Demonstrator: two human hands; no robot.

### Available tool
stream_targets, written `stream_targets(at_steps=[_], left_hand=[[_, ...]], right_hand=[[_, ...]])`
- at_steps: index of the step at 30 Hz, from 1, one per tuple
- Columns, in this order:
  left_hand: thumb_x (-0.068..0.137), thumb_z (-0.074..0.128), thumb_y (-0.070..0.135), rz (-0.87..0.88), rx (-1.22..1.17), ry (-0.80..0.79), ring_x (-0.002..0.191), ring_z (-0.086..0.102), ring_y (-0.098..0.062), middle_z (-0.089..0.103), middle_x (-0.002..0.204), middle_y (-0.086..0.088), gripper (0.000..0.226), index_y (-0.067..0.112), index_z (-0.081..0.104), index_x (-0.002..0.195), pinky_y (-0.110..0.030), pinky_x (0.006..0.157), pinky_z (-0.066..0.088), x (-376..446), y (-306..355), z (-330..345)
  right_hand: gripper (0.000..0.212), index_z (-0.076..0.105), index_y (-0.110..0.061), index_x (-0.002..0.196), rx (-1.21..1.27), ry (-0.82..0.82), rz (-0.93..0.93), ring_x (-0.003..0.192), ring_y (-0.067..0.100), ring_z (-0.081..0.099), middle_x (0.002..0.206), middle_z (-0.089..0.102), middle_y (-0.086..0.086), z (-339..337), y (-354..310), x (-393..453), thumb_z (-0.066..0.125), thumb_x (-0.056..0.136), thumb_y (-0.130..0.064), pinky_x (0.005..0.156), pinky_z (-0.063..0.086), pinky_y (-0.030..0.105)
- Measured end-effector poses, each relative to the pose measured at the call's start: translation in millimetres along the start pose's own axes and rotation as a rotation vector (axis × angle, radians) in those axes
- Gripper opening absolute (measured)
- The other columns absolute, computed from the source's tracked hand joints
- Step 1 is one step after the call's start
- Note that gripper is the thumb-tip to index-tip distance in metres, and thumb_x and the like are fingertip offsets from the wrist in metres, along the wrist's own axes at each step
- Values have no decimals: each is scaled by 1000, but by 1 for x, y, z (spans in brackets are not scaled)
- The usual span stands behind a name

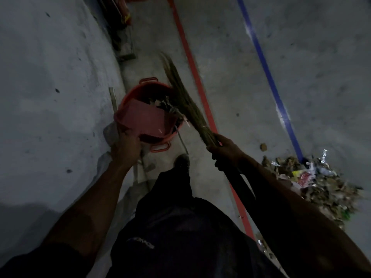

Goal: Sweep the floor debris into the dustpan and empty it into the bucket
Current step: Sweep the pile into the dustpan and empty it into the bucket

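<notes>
My left hand (pixel 125 144) is curled round the back end of the pink dustpan (pixel 144 119), fingers wrapped tight where the handle must be, though the handle itself is hidden under them. I hold it tipped, lip down, over the near rim of the orange bucket (pixel 128 97), so whatever it carries slides forward into the bucket and not onto the floor (pixel 230 81). The pan's inside looks bare and shiny at its low end, so I judge this load mostly emptied.

My right hand (pixel 224 148) grips the broom (pixel 186 101) where the bound bristles meet the dark handle, fist closed round it. The bristles lie slanted across the bucket's right rim, beside the dustpan's mouth, placed, I think, to brush out clinging scraps. Dim scraps show inside the bucket beneath them.

The bucket stands at the floor's left edge, against the wall (pixel 50 87), just left of a red line (pixel 190 63). A blue line (pixel 267 73) runs further right. The remaining debris pile (pixel 319 183) lies well apart, toward the right edge, across the blue line's near end, so more pan-loads are needed. My dark trouser leg and shoe (pixel 181 161) stand just short of the bucket.
</notes>
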State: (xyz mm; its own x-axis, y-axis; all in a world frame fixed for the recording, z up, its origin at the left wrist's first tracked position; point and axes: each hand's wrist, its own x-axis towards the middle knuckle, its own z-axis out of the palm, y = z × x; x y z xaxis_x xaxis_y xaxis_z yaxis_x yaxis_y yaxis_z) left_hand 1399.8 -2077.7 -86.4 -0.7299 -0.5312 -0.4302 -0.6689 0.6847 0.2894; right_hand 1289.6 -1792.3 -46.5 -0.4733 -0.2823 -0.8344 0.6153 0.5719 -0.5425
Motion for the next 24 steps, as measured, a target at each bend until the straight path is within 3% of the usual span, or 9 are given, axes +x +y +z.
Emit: stream_targets(at_steps=[4,7,11,14,18,20,24], left_hand=[[100,42,20,107,4,79,91,59,-46,59,106,-34,55,-10,26,143,-51,74,49,-48,2,24],[101,40,21,155,-18,103,98,57,-47,53,118,-36,51,-11,28,140,-51,79,49,-90,16,38],[100,40,31,273,-72,116,92,59,-46,58,108,-31,48,-9,42,126,-49,75,49,-137,29,56],[97,49,36,322,-117,88,102,58,-42,56,121,-25,50,2,40,132,-51,82,48,-160,44,67],[90,31,55,449,-48,59,109,56,-39,56,125,-19,62,11,42,133,-53,87,48,-176,67,81],[92,31,51,549,-3,53,106,56,-40,57,122,-22,60,7,45,130,-50,86,47,-178,81,89],[99,43,31,668,61,19,99,56,-42,57,109,-25,34,2,49,118,-44,78,43,-183,120,94]], right_hand=[[51,31,-29,147,116,50,-2,53,30,59,89,55,21,-14,58,-44,50,100,-24,48,48,31],[44,33,-27,142,195,113,-31,48,28,55,85,54,21,-22,106,-81,46,101,-24,46,48,31],[35,39,-26,135,311,217,-28,45,26,51,83,52,21,-29,167,-131,46,100,-24,44,46,31],[32,43,-22,130,389,289,-23,45,26,53,83,53,22,-34,209,-162,49,98,-26,45,47,33],[25,44,-22,123,525,366,-5,44,24,50,82,50,20,-32,258,-194,49,99,-26,46,44,31],[29,43,-23,127,585,412,-2,42,22,48,78,49,18,-30,277,-205,50,99,-24,45,44,30],[36,40,-22,129,644,481,14,44,22,46,76,48,17,-28,296,-217,55,96,-19,44,42,29]])
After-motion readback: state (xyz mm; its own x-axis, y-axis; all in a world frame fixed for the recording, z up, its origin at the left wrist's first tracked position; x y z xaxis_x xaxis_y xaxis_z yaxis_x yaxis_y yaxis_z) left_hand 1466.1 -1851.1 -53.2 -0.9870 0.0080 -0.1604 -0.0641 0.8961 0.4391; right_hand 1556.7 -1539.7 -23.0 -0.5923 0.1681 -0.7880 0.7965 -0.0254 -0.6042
